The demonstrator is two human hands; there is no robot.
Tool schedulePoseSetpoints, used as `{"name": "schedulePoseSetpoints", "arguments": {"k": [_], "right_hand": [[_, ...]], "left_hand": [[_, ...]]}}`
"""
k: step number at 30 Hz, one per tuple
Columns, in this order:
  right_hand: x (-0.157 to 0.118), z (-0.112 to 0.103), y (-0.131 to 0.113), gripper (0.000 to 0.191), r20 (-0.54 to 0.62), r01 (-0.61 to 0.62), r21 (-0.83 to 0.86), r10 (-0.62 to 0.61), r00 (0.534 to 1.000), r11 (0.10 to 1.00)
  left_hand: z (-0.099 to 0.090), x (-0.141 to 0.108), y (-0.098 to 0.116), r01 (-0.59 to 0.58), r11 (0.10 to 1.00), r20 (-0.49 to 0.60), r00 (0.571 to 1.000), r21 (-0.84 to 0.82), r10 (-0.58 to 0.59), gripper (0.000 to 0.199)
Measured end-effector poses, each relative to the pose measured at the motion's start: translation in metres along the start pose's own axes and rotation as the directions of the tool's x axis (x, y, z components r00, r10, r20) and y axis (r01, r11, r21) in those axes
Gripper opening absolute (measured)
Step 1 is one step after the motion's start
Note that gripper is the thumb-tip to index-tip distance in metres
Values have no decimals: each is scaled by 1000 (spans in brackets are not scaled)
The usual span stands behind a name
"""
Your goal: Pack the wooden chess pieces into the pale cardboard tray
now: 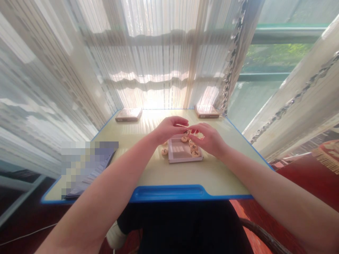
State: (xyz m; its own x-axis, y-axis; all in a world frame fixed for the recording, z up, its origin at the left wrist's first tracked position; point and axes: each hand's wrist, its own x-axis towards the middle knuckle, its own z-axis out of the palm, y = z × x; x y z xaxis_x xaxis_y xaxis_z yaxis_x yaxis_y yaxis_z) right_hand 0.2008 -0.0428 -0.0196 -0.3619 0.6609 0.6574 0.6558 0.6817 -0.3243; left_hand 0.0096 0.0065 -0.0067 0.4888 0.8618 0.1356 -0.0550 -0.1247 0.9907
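Pieces [194, 147] lie in the tray [182, 161], mostly along its right side, and just left of it on the table [153, 173], while our left hand [169, 129] and right hand [209, 139] curve close together near the tray's far edge, though we cannot tell whether either grasps one.

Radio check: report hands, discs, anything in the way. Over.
Left hand, right hand by far end of box, grip unclear. Marked discs inside and beside it. Hands partly cover some.

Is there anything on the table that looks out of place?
Perhaps: at least one round piece lies on the table, left of the open box, while other pieces sit inside it.
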Motion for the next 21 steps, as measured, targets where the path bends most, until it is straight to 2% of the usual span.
{"name": "schedulePoseSetpoints", "arguments": {"k": [7,14,21], "right_hand": [[-2,0,5,23,-23,-88,-6,87,996,996],[-3,-1,4,25,-41,-72,-6,72,997,997],[-3,-3,1,23,-9,-130,34,130,991,991]], "left_hand": [[7,-3,6,-5,999,21,1000,-45,6,31],[10,-5,8,23,998,19,1000,-65,-22,29],[10,-6,6,55,997,88,995,-51,-50,34]]}}
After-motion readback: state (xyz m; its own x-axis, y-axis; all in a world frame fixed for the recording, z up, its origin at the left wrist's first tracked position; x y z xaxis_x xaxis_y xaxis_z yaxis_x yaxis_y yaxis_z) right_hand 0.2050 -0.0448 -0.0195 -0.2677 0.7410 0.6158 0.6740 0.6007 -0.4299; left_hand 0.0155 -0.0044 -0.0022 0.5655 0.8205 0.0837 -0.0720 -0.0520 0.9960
